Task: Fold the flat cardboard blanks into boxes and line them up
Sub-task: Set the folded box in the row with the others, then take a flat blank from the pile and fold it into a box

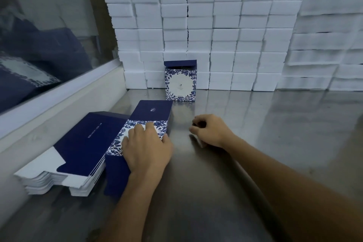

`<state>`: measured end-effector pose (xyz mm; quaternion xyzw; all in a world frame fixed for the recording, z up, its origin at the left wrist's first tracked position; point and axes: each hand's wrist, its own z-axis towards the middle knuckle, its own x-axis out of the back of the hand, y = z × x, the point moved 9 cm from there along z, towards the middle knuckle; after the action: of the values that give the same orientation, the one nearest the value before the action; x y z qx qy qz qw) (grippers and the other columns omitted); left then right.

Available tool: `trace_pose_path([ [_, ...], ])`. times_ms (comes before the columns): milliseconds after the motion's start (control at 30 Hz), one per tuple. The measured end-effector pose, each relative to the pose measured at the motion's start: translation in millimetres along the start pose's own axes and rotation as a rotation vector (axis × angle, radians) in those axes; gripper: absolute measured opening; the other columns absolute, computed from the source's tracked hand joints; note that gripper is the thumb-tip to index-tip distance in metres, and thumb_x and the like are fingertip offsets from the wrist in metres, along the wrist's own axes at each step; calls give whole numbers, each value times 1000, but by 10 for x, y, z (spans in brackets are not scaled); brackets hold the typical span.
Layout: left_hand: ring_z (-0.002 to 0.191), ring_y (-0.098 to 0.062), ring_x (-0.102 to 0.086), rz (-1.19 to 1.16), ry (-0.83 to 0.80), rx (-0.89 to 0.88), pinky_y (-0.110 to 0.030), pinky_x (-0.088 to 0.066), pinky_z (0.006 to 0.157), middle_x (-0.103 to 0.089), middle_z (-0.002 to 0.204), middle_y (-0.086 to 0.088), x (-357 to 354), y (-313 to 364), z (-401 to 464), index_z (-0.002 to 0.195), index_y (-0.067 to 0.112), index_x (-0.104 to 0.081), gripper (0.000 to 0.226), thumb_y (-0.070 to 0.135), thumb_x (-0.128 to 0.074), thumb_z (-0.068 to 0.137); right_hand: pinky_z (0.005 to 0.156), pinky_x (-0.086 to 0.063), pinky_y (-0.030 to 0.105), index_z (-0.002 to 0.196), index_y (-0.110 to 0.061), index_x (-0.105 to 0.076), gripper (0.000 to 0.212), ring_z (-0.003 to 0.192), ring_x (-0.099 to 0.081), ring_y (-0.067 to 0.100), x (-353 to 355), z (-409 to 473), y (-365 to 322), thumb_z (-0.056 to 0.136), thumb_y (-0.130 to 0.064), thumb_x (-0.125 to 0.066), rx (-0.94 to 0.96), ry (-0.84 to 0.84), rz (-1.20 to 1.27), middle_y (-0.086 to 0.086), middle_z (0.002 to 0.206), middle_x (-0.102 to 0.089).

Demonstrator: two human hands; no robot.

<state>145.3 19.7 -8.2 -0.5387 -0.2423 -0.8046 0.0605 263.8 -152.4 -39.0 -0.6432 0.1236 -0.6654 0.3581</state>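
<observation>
Left hand lies palm-down on a flat navy cardboard blank with a blue-and-white floral panel, fingers spread and only lightly bent over the floral part, pressing it onto the table; thumb sits at the blank's right edge. No pinch visible, just a press. Right hand rests on the brushed steel tabletop just right of the blank, fingers curled in loosely, gripping nothing, not touching the blank.

The blank lies lengthwise away from the person, its plain navy flap with a small white logo pointing toward the far end, another navy flap at the near end by the left wrist. Its left edge overlaps or butts against a stack of flat navy-and-white cardboard blanks at the table's left edge; cannot tell which. The stack's top sheet shows a navy face with a line of small white print and white flaps.

Further back, one folded floral blue-and-white box stands upright on the table, navy lid flap raised, apart from the blank. Right behind it, touching or nearly, a wall of stacked white foam blocks spans the back. A glass pane with a pale frame runs along the left side.
</observation>
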Motion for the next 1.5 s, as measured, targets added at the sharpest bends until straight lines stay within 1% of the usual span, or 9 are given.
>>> trace_pose_path([
  [100, 116, -27, -53, -45, 0, 6, -40, -44, 89, -59, 124, -9, 49, 2, -13, 127, 15, -56, 46, 45, -57, 91, 75, -43, 15, 101, -20, -76, 14, 82, -64, 4, 234, -330, 217, 91, -28, -71, -84, 85, 272, -7, 93, -74],
  [367, 84, -31, -55, -58, 113, 5, -36, -35, 69, -66, 99, -11, 239, 25, -17, 105, 12, -63, 25, 33, -53, 94, 83, -58, 28, 98, -5, -71, 14, 90, -74, 17, 489, -956, 740, 100, -12, -58, -266, 247, 1205, 9, 88, -77],
  [633, 96, -28, -57, 84, 197, -142, -35, -31, 82, -61, 103, -7, 245, 202, -56, 104, 14, -69, 27, 1, -67, 80, 65, -52, 19, 90, -9, -70, 17, 71, -64, 12, 558, -1084, 471, 99, -6, -56, -163, 285, 840, 6, 74, -70],
  [833, 59, -27, -40, 61, 466, -310, -33, -15, 70, -50, 60, -6, 567, 450, -308, 66, 7, -64, 27, -20, -63, 64, 56, -45, 10, 96, 0, -71, 14, 59, -63, 5, 533, -1120, 213, 99, -6, -58, -56, 260, 717, 9, 74, -70],
  [1033, 60, -24, -42, 50, 686, -683, -37, -23, 67, -50, 60, -4, 624, 1020, -854, 73, 8, -66, 30, -7, -41, 77, 68, -52, 25, 105, -20, -72, 29, 84, -74, 17, 265, -1064, 116, 100, -43, -54, -143, 44, 1013, 2, 95, -78],
  [1200, 66, -22, -52, -4, 573, -946, -35, -28, 70, -55, 68, 0, 377, 1313, -1076, 83, 14, -72, 22, 4, -54, 75, 66, -58, 28, 99, -16, -75, 24, 81, -72, 14, 168, -1049, 112, 103, -27, -54, -197, 15, 1332, 5, 101, -77],
  [1333, 84, -22, -56, -147, 429, -824, -42, -31, 83, -61, 90, 0, 381, 1125, -835, 106, 18, -72, 34, 39, -59, 81, 66, -58, 31, 108, -8, -69, 24, 75, -72, 17, 308, -1052, 410, 105, -22, -50, -316, 236, 1288, 7, 96, -78],
  [1400, 89, -23, -56, -177, 490, -675, -42, -29, 87, -61, 98, -3, 499, 922, -655, 108, 17, -71, 36, 41, -56, 86, 59, -56, 28, 103, -8, -69, 25, 73, -71, 17, 439, -1078, 602, 105, -24, -50, -374, 380, 1221, 6, 92, -77],
  [1500, 98, -28, -55, -198, 495, -425, -45, -30, 91, -62, 109, -9, 567, 558, -394, 111, 14, -69, 36, 37, -55, 88, 72, -61, 40, 89, -10, -70, 25, 79, -74, 25, 661, -1139, 822, 103, -24, -55, -400, 548, 1185, 7, 84, -78],
])
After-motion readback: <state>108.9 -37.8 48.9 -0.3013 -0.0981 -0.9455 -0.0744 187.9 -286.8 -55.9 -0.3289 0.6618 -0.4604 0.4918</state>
